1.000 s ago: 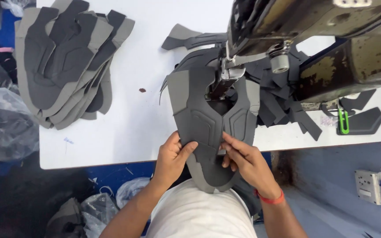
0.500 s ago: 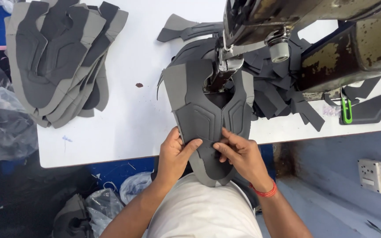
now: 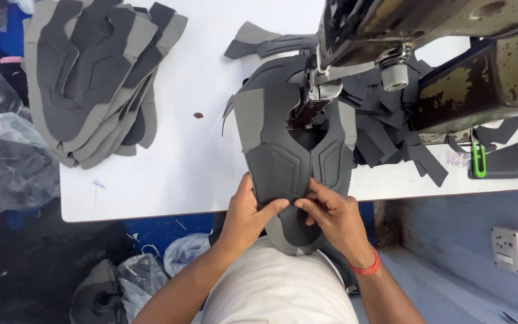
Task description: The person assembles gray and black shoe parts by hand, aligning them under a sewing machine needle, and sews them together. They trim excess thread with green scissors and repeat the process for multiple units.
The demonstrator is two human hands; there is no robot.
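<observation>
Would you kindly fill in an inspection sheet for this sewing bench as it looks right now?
Surface: white table, small dark speck.
Job's things: grey padded panel under the worn sewing machine head, overhanging the near edge.
Clutter: stack of grey cut panels; dark offcuts; green clip.
Hands: left hand and right hand pinch the panel's near end.
Cables: nothing seen.
Surroundings: plastic bags; wall socket.

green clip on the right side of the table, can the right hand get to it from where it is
Probably yes: the right hand pinches the grey panel at the table edge, and bare table lies between it and the green clip.
</observation>
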